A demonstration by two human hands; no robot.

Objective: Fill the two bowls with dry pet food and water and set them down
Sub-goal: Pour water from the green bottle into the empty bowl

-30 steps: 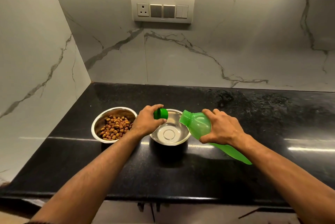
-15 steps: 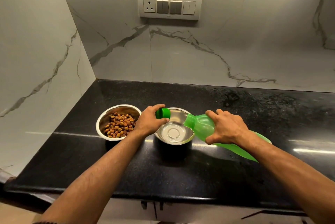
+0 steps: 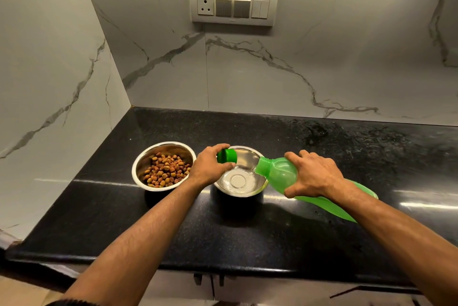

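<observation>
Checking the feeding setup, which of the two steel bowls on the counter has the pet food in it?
The left bowl, nearest the side wall, holds the brown kibble. The right bowl, under the green bottle's mouth, has only a little water.

1. Dim, warm light from above; bright streaks of glare lie across the glossy black counter (image 3: 309,236)
2. Wide-angle view bends the edges
3. Sharp focus, dark shadows beneath both bowls

Open black counter (image 3: 347,147) right of and behind two touching bowls (image 3: 163,167); walls behind, left.
</observation>
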